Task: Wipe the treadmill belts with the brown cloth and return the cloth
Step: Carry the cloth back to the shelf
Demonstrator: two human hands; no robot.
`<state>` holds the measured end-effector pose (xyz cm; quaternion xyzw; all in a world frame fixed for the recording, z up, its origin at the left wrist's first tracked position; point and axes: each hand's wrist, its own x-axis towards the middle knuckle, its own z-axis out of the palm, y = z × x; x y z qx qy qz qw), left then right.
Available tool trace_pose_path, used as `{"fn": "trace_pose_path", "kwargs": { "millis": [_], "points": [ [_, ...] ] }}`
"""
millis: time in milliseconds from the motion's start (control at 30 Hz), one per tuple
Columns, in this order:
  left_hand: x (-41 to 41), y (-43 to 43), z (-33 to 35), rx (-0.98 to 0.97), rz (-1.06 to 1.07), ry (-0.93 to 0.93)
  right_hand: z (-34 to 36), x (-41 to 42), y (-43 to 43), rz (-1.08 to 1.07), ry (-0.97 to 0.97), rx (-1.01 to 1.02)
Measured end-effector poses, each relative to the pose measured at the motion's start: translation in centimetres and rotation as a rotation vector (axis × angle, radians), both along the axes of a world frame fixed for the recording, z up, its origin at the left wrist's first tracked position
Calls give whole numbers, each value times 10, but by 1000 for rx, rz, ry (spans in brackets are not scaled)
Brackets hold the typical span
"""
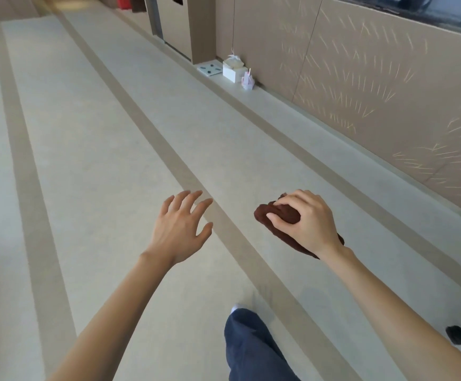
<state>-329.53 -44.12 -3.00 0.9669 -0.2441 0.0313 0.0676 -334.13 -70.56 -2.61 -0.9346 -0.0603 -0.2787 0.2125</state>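
Note:
My right hand (pixel 302 221) grips the bunched brown cloth (pixel 274 213), thumb and fingers curled over its top; part of the cloth hangs below my wrist. My left hand (pixel 181 224) hovers in the air to the left of it, fingers spread and holding nothing. Both hands are above a pale floor with tan stripes. No treadmill belt is in view.
A tan panelled wall (pixel 361 86) runs along the right above a low ledge. A white box (pixel 233 70), a flat white scale (pixel 208 68) and a small pink item (pixel 247 81) sit by the wall. My leg in blue trousers (pixel 251 350) steps forward. A dark object (pixel 460 335) lies at the right edge.

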Motion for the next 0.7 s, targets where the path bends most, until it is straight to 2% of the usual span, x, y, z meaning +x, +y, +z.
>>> {"fn": "trace_pose_path", "kwargs": {
  "millis": [300,700],
  "points": [
    [173,-49,29,-74,82,-61,42,193,-50,37,-45,20],
    [368,-37,0,-46,88,2,0,391,-33,33,4,54]
  ]
}}
